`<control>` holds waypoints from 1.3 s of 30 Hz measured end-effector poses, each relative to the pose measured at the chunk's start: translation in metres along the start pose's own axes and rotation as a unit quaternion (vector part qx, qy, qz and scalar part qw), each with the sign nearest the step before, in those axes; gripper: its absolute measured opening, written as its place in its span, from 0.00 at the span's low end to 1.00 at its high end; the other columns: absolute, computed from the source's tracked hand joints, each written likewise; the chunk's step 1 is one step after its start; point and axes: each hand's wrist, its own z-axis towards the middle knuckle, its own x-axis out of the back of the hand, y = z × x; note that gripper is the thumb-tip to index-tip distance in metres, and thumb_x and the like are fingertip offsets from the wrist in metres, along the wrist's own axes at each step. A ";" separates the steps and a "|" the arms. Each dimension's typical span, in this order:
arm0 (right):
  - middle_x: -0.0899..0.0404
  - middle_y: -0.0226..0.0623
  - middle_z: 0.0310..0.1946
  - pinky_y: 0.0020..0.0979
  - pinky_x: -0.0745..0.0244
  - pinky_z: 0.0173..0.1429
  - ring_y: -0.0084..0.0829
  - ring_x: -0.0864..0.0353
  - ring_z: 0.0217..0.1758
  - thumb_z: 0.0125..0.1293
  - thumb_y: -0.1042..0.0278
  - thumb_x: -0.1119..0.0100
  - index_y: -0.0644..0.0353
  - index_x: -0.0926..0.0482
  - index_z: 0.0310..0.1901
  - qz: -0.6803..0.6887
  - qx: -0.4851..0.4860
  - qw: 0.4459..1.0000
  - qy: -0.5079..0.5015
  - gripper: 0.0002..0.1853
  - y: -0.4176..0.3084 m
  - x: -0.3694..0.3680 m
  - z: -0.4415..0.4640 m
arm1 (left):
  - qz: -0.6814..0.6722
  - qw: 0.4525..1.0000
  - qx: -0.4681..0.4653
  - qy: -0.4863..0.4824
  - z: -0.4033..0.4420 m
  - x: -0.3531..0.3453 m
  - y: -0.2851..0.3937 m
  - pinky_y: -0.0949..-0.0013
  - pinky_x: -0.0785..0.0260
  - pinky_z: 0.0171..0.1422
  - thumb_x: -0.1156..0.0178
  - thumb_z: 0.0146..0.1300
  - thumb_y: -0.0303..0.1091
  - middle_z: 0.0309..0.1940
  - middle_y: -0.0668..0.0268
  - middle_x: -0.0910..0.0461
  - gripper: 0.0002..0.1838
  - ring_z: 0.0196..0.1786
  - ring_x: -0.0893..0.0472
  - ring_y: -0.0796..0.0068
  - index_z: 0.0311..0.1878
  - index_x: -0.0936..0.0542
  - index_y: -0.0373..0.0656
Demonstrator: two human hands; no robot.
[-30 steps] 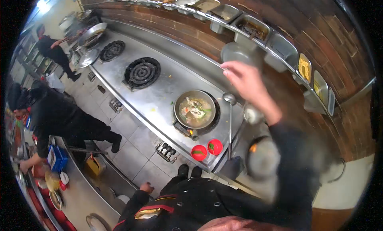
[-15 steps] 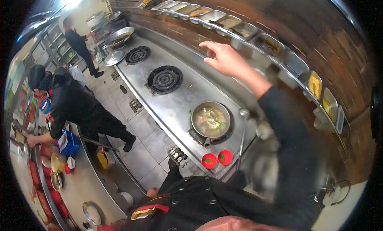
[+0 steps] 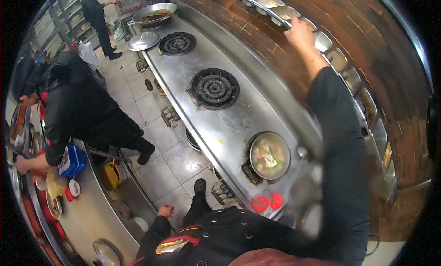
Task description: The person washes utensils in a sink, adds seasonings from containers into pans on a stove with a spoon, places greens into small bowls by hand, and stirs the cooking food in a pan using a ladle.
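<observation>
My right hand (image 3: 301,35) is stretched far out to the metal trays (image 3: 285,12) on the wall rail. Its fingers are bent together at the trays; what they grip, if anything, is hidden. Low beside my body hangs my left hand (image 3: 166,211), its fingers loosely curled and nothing seen in them. Nearer to me on the stove, a pan (image 3: 270,156) holds a pale broth with white and green pieces. Two small red bowls (image 3: 260,203) stand close to that pan, blurred.
Two black burners (image 3: 215,88) lie along the steel stove top (image 3: 183,73). Beyond them are a wok (image 3: 154,14) and a round lid (image 3: 144,40). A co-worker (image 3: 82,100) leans over the left counter (image 3: 87,211), where a blue container (image 3: 72,161) stands. Another person (image 3: 95,18) stands farther back.
My right hand has moved up and forward from above the stove to the trays on the rail. The view has shifted, and more of my left hand shows.
</observation>
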 end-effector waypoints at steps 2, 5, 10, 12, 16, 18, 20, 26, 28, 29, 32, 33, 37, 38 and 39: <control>0.20 0.58 0.49 0.49 0.23 0.56 0.54 0.20 0.54 0.63 0.61 0.44 0.54 0.24 0.57 0.001 -0.001 0.999 -0.051 0.20 0.011 -0.011 0.029 | 0.062 0.997 -0.010 0.034 -0.003 0.022 0.021 0.62 0.27 0.29 0.38 0.62 0.41 0.31 0.66 0.18 0.17 0.29 0.18 0.71 0.50 0.24 0.45; 0.18 0.54 0.46 0.48 0.24 0.57 0.53 0.19 0.52 0.64 0.58 0.47 0.55 0.18 0.50 0.020 -0.021 0.998 -0.056 0.17 0.027 -0.018 0.062 | 0.098 0.994 -0.034 0.028 0.031 0.058 0.029 0.63 0.27 0.28 0.39 0.62 0.41 0.31 0.66 0.18 0.15 0.28 0.18 0.71 0.48 0.25 0.45; 0.17 0.50 0.44 0.46 0.25 0.58 0.53 0.18 0.50 0.64 0.56 0.49 0.53 0.15 0.42 0.039 -0.105 0.993 0.033 0.16 0.056 -0.006 0.094 | -0.007 0.997 -0.012 -0.082 0.100 0.107 0.055 0.63 0.28 0.27 0.41 0.63 0.40 0.31 0.66 0.19 0.13 0.26 0.20 0.70 0.46 0.26 0.45; 0.16 0.48 0.43 0.45 0.25 0.56 0.50 0.18 0.49 0.64 0.55 0.49 0.52 0.14 0.41 -0.006 -0.019 1.000 0.011 0.16 0.077 0.002 0.103 | -0.092 0.987 0.030 -0.131 0.108 0.105 0.088 0.64 0.29 0.26 0.42 0.63 0.39 0.30 0.67 0.20 0.12 0.25 0.21 0.70 0.46 0.26 0.45; 0.17 0.31 0.27 0.27 0.24 0.33 0.22 0.21 0.25 0.67 0.59 0.42 0.56 0.15 0.46 0.188 -0.117 0.973 -0.063 0.14 0.099 0.030 0.112 | -0.187 0.965 -0.050 -0.177 0.111 0.088 0.120 0.64 0.30 0.26 0.43 0.66 0.41 0.30 0.64 0.20 0.12 0.24 0.22 0.71 0.45 0.26 0.43; 0.21 0.26 0.24 0.24 0.29 0.29 0.17 0.27 0.25 0.69 0.61 0.41 0.58 0.16 0.49 0.172 -0.095 0.978 -0.074 0.14 0.106 0.033 0.111 | 0.117 0.985 -0.129 0.011 0.099 0.069 0.131 0.63 0.29 0.26 0.42 0.66 0.44 0.26 0.63 0.21 0.15 0.23 0.22 0.70 0.43 0.25 0.41; 0.14 0.39 0.39 0.32 0.23 0.48 0.33 0.15 0.41 0.66 0.54 0.42 0.52 0.15 0.50 0.172 -0.088 0.977 -0.087 0.17 0.099 0.032 0.104 | 0.424 0.863 -0.275 0.009 0.106 0.071 0.136 0.64 0.30 0.27 0.45 0.68 0.45 0.27 0.64 0.21 0.13 0.24 0.22 0.70 0.41 0.25 0.43; 0.15 0.44 0.45 0.33 0.26 0.53 0.37 0.15 0.48 0.68 0.57 0.41 0.55 0.15 0.50 0.111 0.005 0.993 -0.041 0.16 0.095 0.028 0.089 | 0.051 0.991 -0.121 0.018 0.078 0.055 0.161 0.65 0.33 0.23 0.40 0.60 0.40 0.19 0.68 0.25 0.10 0.19 0.26 0.72 0.34 0.25 0.43; 0.14 0.44 0.40 0.34 0.25 0.49 0.36 0.15 0.43 0.67 0.57 0.40 0.56 0.15 0.49 0.065 0.006 0.997 -0.042 0.15 0.107 0.020 0.088 | 0.055 0.992 -0.112 0.010 0.075 0.054 0.168 0.66 0.34 0.23 0.39 0.58 0.38 0.19 0.70 0.25 0.09 0.19 0.26 0.74 0.34 0.25 0.44; 0.14 0.44 0.37 0.34 0.25 0.47 0.37 0.15 0.39 0.66 0.58 0.39 0.55 0.14 0.48 0.090 0.015 0.994 -0.056 0.14 0.108 0.019 0.086 | 0.044 0.994 -0.100 0.012 0.075 0.055 0.169 0.66 0.34 0.22 0.39 0.57 0.37 0.19 0.70 0.25 0.08 0.19 0.26 0.74 0.34 0.25 0.45; 0.15 0.47 0.36 0.33 0.25 0.47 0.37 0.16 0.38 0.66 0.57 0.39 0.54 0.14 0.48 0.118 -0.014 0.990 -0.081 0.14 0.108 0.019 0.088 | 0.057 0.996 -0.073 0.013 0.075 0.054 0.169 0.67 0.33 0.23 0.40 0.59 0.36 0.23 0.72 0.23 0.06 0.22 0.24 0.74 0.37 0.25 0.48; 0.15 0.47 0.36 0.33 0.25 0.47 0.37 0.16 0.38 0.66 0.57 0.39 0.54 0.14 0.48 0.118 -0.013 0.990 -0.081 0.14 0.105 0.021 0.088 | 0.086 0.994 -0.060 0.013 0.075 0.054 0.169 0.68 0.32 0.23 0.41 0.61 0.36 0.27 0.73 0.20 0.06 0.25 0.21 0.74 0.41 0.24 0.50; 0.14 0.46 0.37 0.32 0.25 0.47 0.36 0.16 0.39 0.66 0.57 0.39 0.56 0.14 0.47 0.115 -0.008 0.993 -0.006 0.15 0.106 0.020 0.090 | 0.068 0.994 -0.072 0.038 0.064 0.050 0.169 0.68 0.33 0.22 0.39 0.57 0.38 0.20 0.70 0.24 0.08 0.18 0.26 0.74 0.36 0.24 0.48; 0.14 0.45 0.38 0.32 0.25 0.48 0.36 0.15 0.40 0.66 0.57 0.39 0.56 0.14 0.47 0.084 0.011 0.996 0.004 0.15 0.105 0.019 0.092 | 0.075 0.994 -0.072 0.040 0.064 0.050 0.167 0.67 0.33 0.21 0.39 0.58 0.39 0.20 0.69 0.23 0.08 0.18 0.26 0.74 0.36 0.24 0.47; 0.14 0.45 0.38 0.32 0.25 0.48 0.36 0.15 0.40 0.66 0.57 0.39 0.56 0.14 0.47 0.084 0.011 0.996 0.003 0.15 0.104 0.017 0.093 | 0.082 0.993 -0.072 0.042 0.065 0.051 0.165 0.67 0.33 0.21 0.39 0.59 0.39 0.20 0.69 0.23 0.08 0.18 0.26 0.74 0.37 0.24 0.47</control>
